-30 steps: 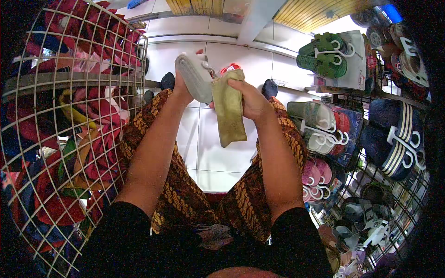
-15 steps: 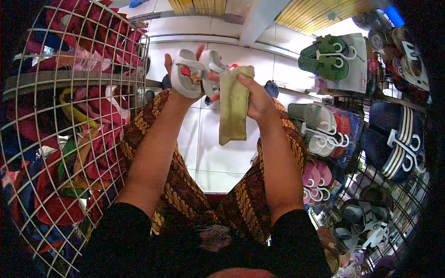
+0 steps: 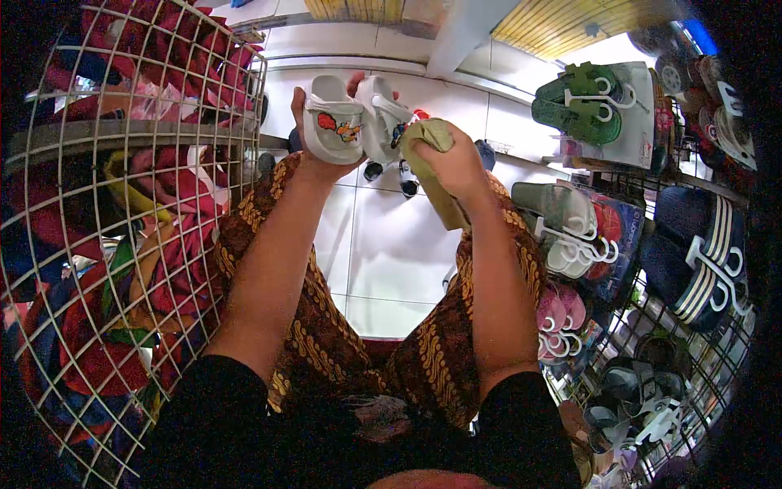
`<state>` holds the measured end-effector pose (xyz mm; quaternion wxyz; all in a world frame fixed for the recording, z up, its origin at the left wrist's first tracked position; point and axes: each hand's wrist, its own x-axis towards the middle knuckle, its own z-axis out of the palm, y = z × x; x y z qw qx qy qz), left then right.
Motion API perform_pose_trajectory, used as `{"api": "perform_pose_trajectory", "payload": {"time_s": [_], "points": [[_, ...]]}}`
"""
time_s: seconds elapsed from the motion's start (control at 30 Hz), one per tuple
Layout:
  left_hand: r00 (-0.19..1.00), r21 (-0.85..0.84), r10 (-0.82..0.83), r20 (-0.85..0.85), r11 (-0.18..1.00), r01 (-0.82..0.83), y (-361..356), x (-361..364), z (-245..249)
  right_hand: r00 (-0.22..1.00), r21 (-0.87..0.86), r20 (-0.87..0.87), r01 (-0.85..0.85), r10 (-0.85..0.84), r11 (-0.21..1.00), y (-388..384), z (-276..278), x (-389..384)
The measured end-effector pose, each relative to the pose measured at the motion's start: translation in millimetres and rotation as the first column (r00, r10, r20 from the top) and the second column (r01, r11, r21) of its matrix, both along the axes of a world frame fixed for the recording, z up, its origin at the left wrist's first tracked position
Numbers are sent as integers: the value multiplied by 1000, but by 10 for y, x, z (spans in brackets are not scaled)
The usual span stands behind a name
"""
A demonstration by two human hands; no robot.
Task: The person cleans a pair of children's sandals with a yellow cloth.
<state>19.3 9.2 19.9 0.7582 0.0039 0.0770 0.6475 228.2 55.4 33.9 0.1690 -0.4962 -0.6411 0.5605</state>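
Clearly, both hands are raised in front of the person, above the white tiled floor [image 3: 391,261]; the left hand [image 3: 314,159] is closed around a pair of small white sandals [image 3: 336,122], with the thumb on the outer edge of the left one and the fingers hidden behind. The sandals stand side by side with their tops facing the camera; one has a coloured picture on its strap. The right hand [image 3: 452,163] is gripping an olive cloth [image 3: 446,204] in a fist and presses it against the right sandal of the pair; the loose end of the cloth hangs down under the wrist. A patterned brown skirt [image 3: 318,342] is below the arms. At the left a wire basket [image 3: 138,138] holds red things; at the right a wire rack [image 3: 643,318] carries green sandals [image 3: 582,102] and blue striped sandals [image 3: 700,244] on hangers.
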Motion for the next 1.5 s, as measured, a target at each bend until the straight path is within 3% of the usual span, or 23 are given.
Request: {"api": "perform_pose_trajectory", "payload": {"time_s": [0.03, 0.13, 0.23, 0.33, 0.43, 0.53, 0.63, 0.67, 0.77, 0.8, 0.9, 1.03, 1.07, 1.17, 1.2, 1.3, 1.33, 1.43, 1.47, 1.5], "points": [[1000, -9, 11, 2, 1000, -11, 2, -6, -16, 999, 25, 19, 36, -36, 999, -13, 21, -17], [998, -69, 44, -50, 996, -48, -27, -42, -26, 996, -271, -46, -85, 75, 959, 15, -11, -4], [999, 21, -16, -44, 1000, 17, -8, -45, -54, 1000, -270, 21, 3, 3, 963, 14, 42, -4], [1000, 52, -3, 12, 999, 2, -10, -31, -43, 996, -343, -62, -77, 59, 936, 15, 130, -14], [997, -64, 50, -64, 996, -54, -22, -43, 21, 1000, -352, 9, 8, -5, 936, 44, 171, -2], [998, -29, 58, -31, 998, -59, -10, -61, -19, 943, -281, 20, 323, -331, 904, 74, -34, -5], [998, -68, 11, -57, 998, -15, 11, -132, -89, 882, -445, -273, 239, -385, 863, 108, 171, 36], [999, -67, 7, -47, 998, -11, 7, -112, -94, 967, -195, -77, 223, -242, 955, 91, 339, 12], [1000, -66, 1, -29, 998, -3, -9, -48, -56, 979, -121, -102, 165, -178, 979, 94, 133, 34], [1000, -65, 3, -30, 998, -5, -10, -45, -65, 957, -118, 3, 288, -289, 950, 134, 148, 48], [1000, -38, -5, -3, 999, 4, -10, -79, -68, 923, -316, -194, 261, -331, 912, 227, 168, 207], [996, -62, -39, -78, 998, 34, -19, -63, -93, 984, -73, -99, 138, -145, 988, 97, 101, 72], [996, -103, -27, -82, 995, 19, -21, -71, -122, 972, -76, -75, 219, -225, 973, 100, 136, 75], [998, -88, 12, -58, 996, -17, -20, -58, -117, 925, -476, -173, 221, -337, 851, 205, 338, 115], [998, -77, 17, -59, 997, -21, -8, -58, -112, 933, -417, -154, 238, -326, 877, 192, 114, 116], [997, -51, 34, -71, 998, -38, -12, -88, -92, 969, -310, -200, 78, -145, 947, 94, 125, 71], [998, -51, 55, 15, 997, -55, -40, -70, -51, 978, -301, -208, -56, -8, 952, 104, 215, 111], [999, -20, 35, -23, 999, -36, -18, -82, -67, 927, -414, -272, 130, -258, 901, 99, 138, 66], [1000, -20, 19, -17, 1000, -20, -23, -72, -69, 857, -541, -319, 185, -404, 820, 142, 119, 89], [999, -28, 22, -25, 999, -22, -34, -62, -59, 887, -491, -291, 184, -359, 851, 135, 146, 89]]}}
